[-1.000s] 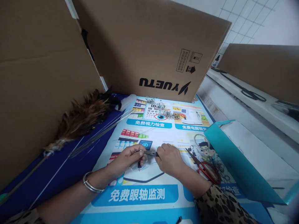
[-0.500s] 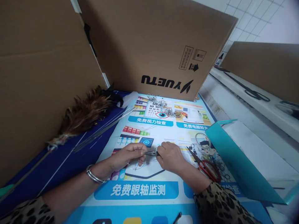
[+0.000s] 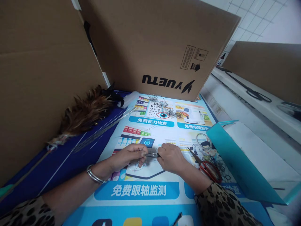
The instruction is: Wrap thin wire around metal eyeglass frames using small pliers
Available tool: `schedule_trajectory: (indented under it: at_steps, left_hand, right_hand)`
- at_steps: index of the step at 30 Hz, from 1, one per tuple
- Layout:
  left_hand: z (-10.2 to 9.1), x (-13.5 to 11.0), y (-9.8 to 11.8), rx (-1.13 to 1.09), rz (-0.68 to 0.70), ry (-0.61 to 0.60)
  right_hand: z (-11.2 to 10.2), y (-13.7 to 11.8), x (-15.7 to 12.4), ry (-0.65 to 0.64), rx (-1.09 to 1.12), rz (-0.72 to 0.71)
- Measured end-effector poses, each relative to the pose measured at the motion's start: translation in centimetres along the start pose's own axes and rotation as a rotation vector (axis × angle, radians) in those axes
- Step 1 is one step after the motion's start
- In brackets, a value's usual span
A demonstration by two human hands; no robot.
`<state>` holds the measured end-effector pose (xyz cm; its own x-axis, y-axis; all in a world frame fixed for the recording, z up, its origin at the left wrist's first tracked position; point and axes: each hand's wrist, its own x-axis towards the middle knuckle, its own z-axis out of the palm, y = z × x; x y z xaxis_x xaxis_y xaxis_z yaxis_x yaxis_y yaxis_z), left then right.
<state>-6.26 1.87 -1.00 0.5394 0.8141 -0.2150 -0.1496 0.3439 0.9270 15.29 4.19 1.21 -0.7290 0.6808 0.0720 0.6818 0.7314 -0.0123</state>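
My right hand (image 3: pixel 172 158) is closed around the handles of a pair of pliers (image 3: pixel 152 154), whose narrow metal jaws point left. My left hand (image 3: pixel 131 157) pinches a thin bent wire (image 3: pixel 134 170) that hangs in loops below its fingers. The plier jaws meet the wire at the left fingertips; the exact contact is too small to make out. Both hands are over the printed poster sheet (image 3: pixel 172 195). To the right of my right hand lie scissors with red handles (image 3: pixel 210 171), their blades pointing up and left.
Small wire pieces (image 3: pixel 168 110) lie at the back. Long straight wires (image 3: pixel 103 128) and a feather duster (image 3: pixel 82 113) lie left. A wire ring (image 3: pixel 204 141) and a teal folder (image 3: pixel 244 163) are right. A cardboard box (image 3: pixel 155 47) stands behind.
Almost nothing differs. The wire loop below my left fingers has shifted very slightly; both hands keep their grip and place.
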Motion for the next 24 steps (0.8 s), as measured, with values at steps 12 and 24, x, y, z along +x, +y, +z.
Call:
schedule_trajectory:
  at_steps: [12, 24]
  left_hand:
    - [0.02, 0.03, 0.11, 0.004, 0.000, -0.022]
    - [0.11, -0.05, 0.46, -0.025, 0.009, -0.042]
  right_hand:
    - [-0.22, -0.12, -0.03, -0.046, 0.012, -0.001]
    - [0.10, -0.15, -0.08, -0.039, 0.018, -0.002]
